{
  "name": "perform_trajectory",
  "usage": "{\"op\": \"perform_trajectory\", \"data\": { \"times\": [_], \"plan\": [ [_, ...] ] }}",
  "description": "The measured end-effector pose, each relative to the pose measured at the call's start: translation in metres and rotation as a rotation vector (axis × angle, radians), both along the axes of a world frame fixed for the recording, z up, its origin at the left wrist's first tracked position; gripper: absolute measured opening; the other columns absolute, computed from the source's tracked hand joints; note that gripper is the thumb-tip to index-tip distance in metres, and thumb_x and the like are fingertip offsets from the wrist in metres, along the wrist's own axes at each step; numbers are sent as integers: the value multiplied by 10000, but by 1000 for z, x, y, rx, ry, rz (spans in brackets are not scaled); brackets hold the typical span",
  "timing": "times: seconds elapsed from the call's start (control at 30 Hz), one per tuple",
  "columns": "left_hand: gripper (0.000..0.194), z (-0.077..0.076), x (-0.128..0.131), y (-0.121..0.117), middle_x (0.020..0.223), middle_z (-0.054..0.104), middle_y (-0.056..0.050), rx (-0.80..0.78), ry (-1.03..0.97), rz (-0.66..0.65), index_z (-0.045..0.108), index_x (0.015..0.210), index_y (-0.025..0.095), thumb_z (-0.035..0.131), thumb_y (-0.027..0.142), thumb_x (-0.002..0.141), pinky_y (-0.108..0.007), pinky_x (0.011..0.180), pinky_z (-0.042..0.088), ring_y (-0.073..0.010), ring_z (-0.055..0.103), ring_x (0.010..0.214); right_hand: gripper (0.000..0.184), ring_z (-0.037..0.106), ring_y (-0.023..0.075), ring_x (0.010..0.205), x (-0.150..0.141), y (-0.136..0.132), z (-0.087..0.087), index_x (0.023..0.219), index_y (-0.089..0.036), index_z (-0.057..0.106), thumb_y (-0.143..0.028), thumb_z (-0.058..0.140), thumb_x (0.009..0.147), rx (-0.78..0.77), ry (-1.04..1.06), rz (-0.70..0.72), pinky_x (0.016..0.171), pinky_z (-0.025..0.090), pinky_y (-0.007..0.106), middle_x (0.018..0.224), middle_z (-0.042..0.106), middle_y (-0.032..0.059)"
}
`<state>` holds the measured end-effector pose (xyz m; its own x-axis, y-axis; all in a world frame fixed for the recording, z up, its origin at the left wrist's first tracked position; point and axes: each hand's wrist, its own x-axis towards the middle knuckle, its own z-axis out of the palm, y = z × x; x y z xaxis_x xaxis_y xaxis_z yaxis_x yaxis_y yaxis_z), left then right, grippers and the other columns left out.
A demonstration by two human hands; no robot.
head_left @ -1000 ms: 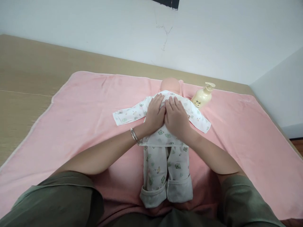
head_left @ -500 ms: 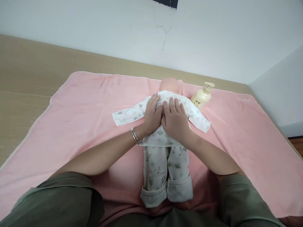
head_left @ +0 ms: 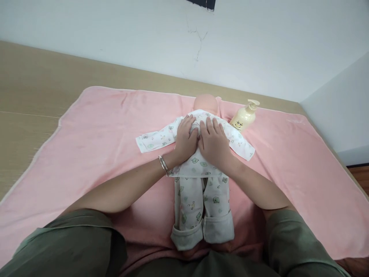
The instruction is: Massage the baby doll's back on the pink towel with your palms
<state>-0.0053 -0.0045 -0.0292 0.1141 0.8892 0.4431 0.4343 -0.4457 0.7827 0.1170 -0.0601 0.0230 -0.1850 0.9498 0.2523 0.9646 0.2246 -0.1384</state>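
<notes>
Both palms are down on the doll (head_left: 198, 171), which lies lengthwise on the pink blanket (head_left: 86, 154), bald head (head_left: 205, 103) at the far end! The left hand (head_left: 186, 137), bangles (head_left: 163, 165) at its wrist, lies flat over the patterned shirt (head_left: 198, 161), fingers straight and fairly close together, thumb out to the side. Right alongside it, the right hand (head_left: 215, 142) presents an open palm to the same shirt, fingers extended and slightly spread. Both sleeves reach outward; the trousers (head_left: 191, 207) point back toward the person, cuffs rolled. Just beyond the right-hand sleeve, there's a cream pump bottle (head_left: 245, 116), tilted, by the doll's shoulder.
</notes>
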Motion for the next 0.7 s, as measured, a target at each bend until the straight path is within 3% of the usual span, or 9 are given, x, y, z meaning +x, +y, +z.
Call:
{"op": "perform_trajectory", "data": {
  "times": [0.1, 0.2, 0.37, 0.47, 0.57, 0.7],
  "plan": [
    [425, 2, 0, -2, 1452, 547, -138, 34, 62, -9, 572, 1302, 141, 385, 254, 938, -500, 1228, 332, -249, 461, 1405, 526, 259, 356, 1508, 2, 1, 3, 1480, -92, 440, -251, 356, 985, -28, 9, 81, 1238, 212, 544, 1588, 368, 163],
    [421, 4, 1, -6, 1429, 570, -133, 117, 145, -27, 575, 1292, 140, 344, 259, 961, -501, 1229, 330, -242, 475, 1395, 531, 274, 321, 1507, 15, 17, 7, 1488, -103, 420, -274, 329, 994, -95, 70, 40, 1235, 216, 545, 1597, 358, 141],
    [496, 5, 0, -1, 1482, 515, -147, 112, 225, -40, 504, 1378, 107, 345, 243, 929, -503, 1244, 300, -251, 427, 1432, 619, 297, 359, 1490, 26, 35, 9, 1480, 8, 376, -391, 334, 1008, -160, 116, -154, 1217, 251, 536, 1559, 368, 257],
    [613, 8, -2, 14, 1560, 409, -152, 8, 277, -73, 430, 1445, 87, 392, 229, 850, -526, 1258, 247, -287, 318, 1493, 626, 309, 378, 1482, 17, 24, 11, 1484, 58, 343, -356, 319, 1014, -155, 44, -166, 1223, 251, 512, 1545, 366, 295],
    [665, 15, -4, 26, 1559, 407, -161, -68, 349, -96, 417, 1455, 62, 384, 216, 810, -524, 1258, 239, -306, 316, 1492, 626, 332, 390, 1470, 6, 6, 13, 1479, 78, 343, -332, 325, 1006, -154, -7, -137, 1213, 277, 518, 1533, 373, 312],
    [616, 24, 0, 15, 1510, 460, -206, -27, 468, -121, 458, 1410, 12, 330, 191, 835, -572, 1237, 246, -326, 368, 1461, 606, 352, 371, 1466, 10, 2, 18, 1472, 44, 380, -325, 327, 994, -172, 28, -81, 1199, 319, 516, 1529, 406, 276]
  ]
}}
